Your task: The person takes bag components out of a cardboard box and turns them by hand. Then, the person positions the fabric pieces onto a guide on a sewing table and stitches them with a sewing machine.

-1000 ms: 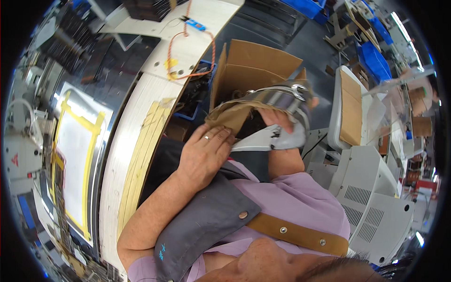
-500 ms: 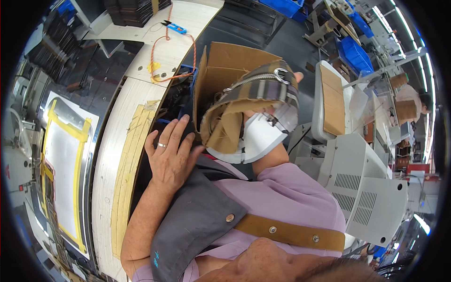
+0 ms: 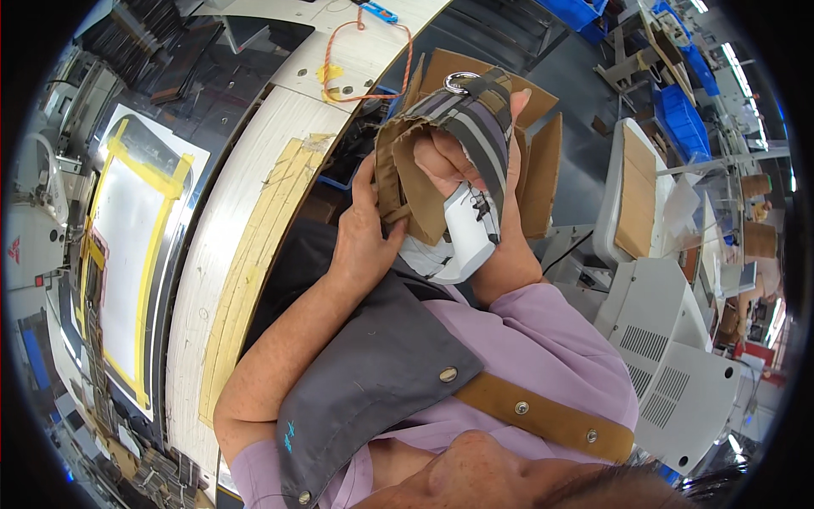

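Observation:
A curved fabric piece (image 3: 475, 110) with striped plaid outside, ragged tan lining and a metal ring (image 3: 462, 82) at the top is raised in front of me. My left hand (image 3: 363, 229) grips its left side, fingers along the tan lining. My right hand (image 3: 445, 161) holds it from the right, with fingers curled inside the opening and one digit showing past the top edge. A white piece (image 3: 466, 237) with black fittings hangs in the lower opening, below my right fingers. Part of my right hand is hidden by the fabric.
Behind the fabric stands an open cardboard box (image 3: 538, 195). The pale bench (image 3: 216, 237) on my left carries blue snips (image 3: 377, 13), an orange cord and a taped sheet. A grey machine (image 3: 670, 356) and a cardboard-topped stand (image 3: 632, 187) are at my right; blue bins (image 3: 682, 119) lie beyond.
My left hand came away from the fabric with fingers spread, then took hold of its left side again. The piece has turned more upright and risen, the ring now at the top.

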### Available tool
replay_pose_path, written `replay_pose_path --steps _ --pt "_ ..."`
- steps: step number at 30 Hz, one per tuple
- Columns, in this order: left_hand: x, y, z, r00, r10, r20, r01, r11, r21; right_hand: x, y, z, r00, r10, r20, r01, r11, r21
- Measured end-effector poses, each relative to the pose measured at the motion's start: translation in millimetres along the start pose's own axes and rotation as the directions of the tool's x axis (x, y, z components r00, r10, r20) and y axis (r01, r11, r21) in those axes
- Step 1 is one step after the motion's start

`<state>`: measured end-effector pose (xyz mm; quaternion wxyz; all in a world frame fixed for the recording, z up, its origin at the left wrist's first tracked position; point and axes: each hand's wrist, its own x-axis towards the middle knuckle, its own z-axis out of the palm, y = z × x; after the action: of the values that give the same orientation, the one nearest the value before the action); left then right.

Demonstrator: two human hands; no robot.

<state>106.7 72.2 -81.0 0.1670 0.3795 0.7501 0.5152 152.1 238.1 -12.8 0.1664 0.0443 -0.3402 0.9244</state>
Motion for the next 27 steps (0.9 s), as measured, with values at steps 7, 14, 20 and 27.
replay_pose_path --steps 7,14,20,27 --pt "5 -4 -12 0.956 -0.083 -0.282 0.007 0.966 -0.258 -12 52 27 0.983 0.04 -0.177 0.003 0.972 0.235" --pt "14 25 -32 0.902 -0.099 -0.419 -0.097 0.902 -0.421 -29 2 -11 0.988 0.014 -0.157 0.031 0.96 0.279" --pt "12 27 -38 0.89 -0.096 -0.445 -0.084 0.926 -0.369 -25 -33 -46 0.99 -0.031 -0.138 0.073 0.949 0.306" --pt "13 31 -35 0.893 -0.083 -0.442 -0.051 0.957 -0.284 -28 -31 -51 0.99 -0.081 -0.115 0.114 0.942 0.317"
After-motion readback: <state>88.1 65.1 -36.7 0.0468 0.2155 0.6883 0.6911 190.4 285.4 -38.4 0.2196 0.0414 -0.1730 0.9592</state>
